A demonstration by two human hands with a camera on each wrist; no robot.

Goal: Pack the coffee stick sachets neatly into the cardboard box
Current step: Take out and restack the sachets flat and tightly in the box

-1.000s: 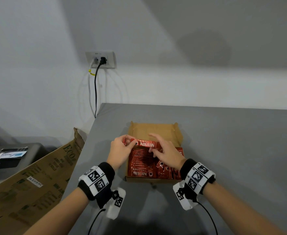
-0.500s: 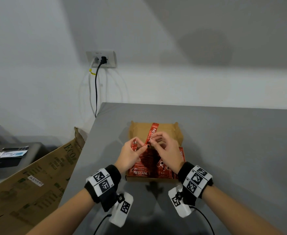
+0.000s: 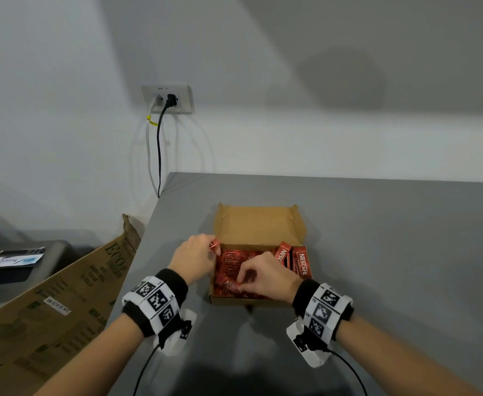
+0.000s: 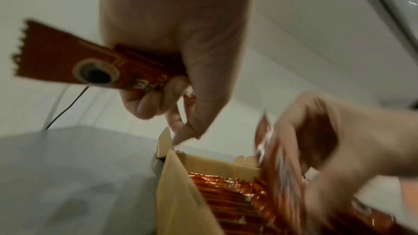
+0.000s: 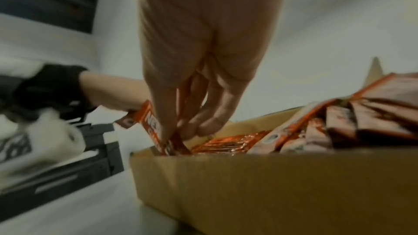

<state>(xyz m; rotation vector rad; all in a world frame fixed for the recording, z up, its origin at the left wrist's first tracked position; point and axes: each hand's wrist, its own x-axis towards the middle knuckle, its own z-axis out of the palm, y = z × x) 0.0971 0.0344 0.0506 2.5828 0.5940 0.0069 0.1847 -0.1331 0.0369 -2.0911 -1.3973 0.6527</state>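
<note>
An open cardboard box [image 3: 258, 224] sits on the grey table [image 3: 377, 252], with several red coffee sachets [image 3: 301, 262] lying in it. My left hand [image 3: 206, 252] hovers at the box's left edge. In the left wrist view its curled fingers [image 4: 144, 103] grip a red sachet [image 4: 74, 62] outside the box. My right hand [image 3: 238, 282] reaches into the near-left part of the box and pinches another sachet [image 5: 151, 128]. That sachet stands on end at the box's near-left corner [image 5: 144, 156].
A large flattened carton [image 3: 57, 304] leans against the table's left edge. A black device [image 3: 17, 267] sits lower left. Cables hang from a wall socket [image 3: 167, 98] beyond the table's far left corner. Bare grey table stretches to the right of the box.
Both hands held a sachet together above the box, and it turned upright. Now the hands have parted: the left is at the box's left edge, the right has dropped into the box.
</note>
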